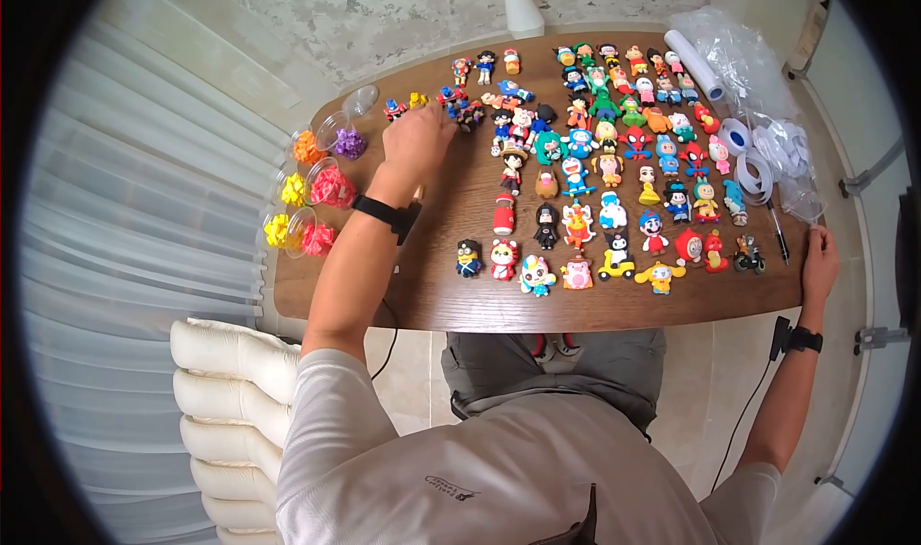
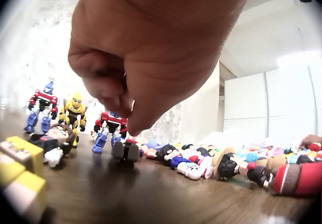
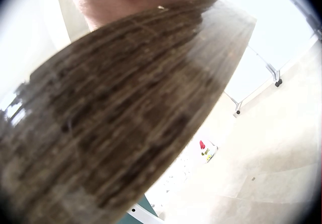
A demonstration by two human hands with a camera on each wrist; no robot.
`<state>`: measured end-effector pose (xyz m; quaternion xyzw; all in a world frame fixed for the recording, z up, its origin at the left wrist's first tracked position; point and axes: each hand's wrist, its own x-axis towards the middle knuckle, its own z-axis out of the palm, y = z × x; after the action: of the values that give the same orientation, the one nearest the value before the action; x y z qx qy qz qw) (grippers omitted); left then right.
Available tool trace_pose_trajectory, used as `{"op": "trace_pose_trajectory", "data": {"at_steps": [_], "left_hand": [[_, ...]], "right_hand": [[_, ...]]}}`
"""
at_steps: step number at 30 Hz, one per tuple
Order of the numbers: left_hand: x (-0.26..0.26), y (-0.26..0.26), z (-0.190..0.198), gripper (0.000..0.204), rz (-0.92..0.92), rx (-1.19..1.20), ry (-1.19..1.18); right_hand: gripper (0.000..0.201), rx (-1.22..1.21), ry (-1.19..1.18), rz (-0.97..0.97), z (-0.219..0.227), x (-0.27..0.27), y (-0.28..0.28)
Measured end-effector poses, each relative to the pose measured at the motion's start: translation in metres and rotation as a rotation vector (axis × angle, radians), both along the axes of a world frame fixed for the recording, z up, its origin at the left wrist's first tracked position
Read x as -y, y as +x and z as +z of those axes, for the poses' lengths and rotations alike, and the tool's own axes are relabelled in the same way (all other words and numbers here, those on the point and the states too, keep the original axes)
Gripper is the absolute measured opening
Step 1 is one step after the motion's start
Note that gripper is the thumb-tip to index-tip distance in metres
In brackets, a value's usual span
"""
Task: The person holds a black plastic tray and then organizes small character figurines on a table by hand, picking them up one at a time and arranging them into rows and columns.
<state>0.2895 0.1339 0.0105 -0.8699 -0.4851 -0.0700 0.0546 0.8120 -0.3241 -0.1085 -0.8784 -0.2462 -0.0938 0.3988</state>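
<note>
My left hand (image 1: 419, 140) is over the far left part of the table, beside red-and-blue robot figures (image 1: 465, 115). In the left wrist view that hand (image 2: 146, 53) has curled fingers, its thumb and fingertips down at a small dark-footed figure (image 2: 126, 151) whose soles face the camera; the fingers hide its upper part. Behind it stand a red-and-blue robot (image 2: 103, 133), a yellow robot (image 2: 75, 114) and another red-and-blue robot (image 2: 44, 103). My right hand (image 1: 820, 262) rests at the table's right edge, its fingers loosely bent; in the right wrist view only part of that hand (image 3: 141, 2) shows.
Rows of small character figures (image 1: 610, 166) cover the middle and right of the table (image 1: 432, 296). Clear cups with coloured pieces (image 1: 333, 186) stand at the left. A white roll (image 1: 694, 64), clear plastic wrap (image 1: 734, 41), tape rolls (image 1: 755, 177) and a pen (image 1: 778, 230) lie at the right.
</note>
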Motion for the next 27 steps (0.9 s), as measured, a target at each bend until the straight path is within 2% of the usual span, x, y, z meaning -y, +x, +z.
{"op": "trace_pose_trajectory", "data": {"at_steps": [3, 6, 12, 15, 18, 21, 24, 27], "left_hand": [[-0.010, -0.004, -0.018, 0.026, -0.265, 0.100, 0.043], [-0.020, -0.002, -0.031, 0.027, -0.263, 0.034, -0.013], [-0.030, -0.006, -0.034, 0.027, -0.397, 0.118, -0.016], [-0.029, -0.002, -0.033, 0.034, -0.279, 0.125, -0.202], [-0.023, 0.003, -0.034, 0.043, -0.223, 0.212, -0.187], [-0.022, 0.002, -0.030, 0.051, -0.205, 0.260, -0.257], [-0.029, -0.003, -0.031, 0.052, -0.243, 0.155, -0.285], [-0.034, -0.006, -0.040, 0.054, -0.288, 0.124, -0.219]], "right_hand": [[0.038, -0.005, -0.011, -0.029, 0.002, -0.001, -0.002], [0.038, 0.002, -0.005, -0.024, 0.001, -0.001, -0.001], [0.038, 0.026, 0.011, -0.013, 0.000, -0.001, -0.001], [0.037, -0.035, -0.040, -0.044, 0.004, -0.002, -0.003], [0.037, -0.017, 0.009, -0.005, 0.001, 0.000, -0.001], [0.037, -0.032, -0.004, -0.005, 0.002, 0.001, -0.001], [0.038, -0.015, 0.009, -0.013, 0.002, -0.001, -0.003], [0.038, -0.008, 0.021, -0.005, 0.001, -0.001, -0.003]]}}
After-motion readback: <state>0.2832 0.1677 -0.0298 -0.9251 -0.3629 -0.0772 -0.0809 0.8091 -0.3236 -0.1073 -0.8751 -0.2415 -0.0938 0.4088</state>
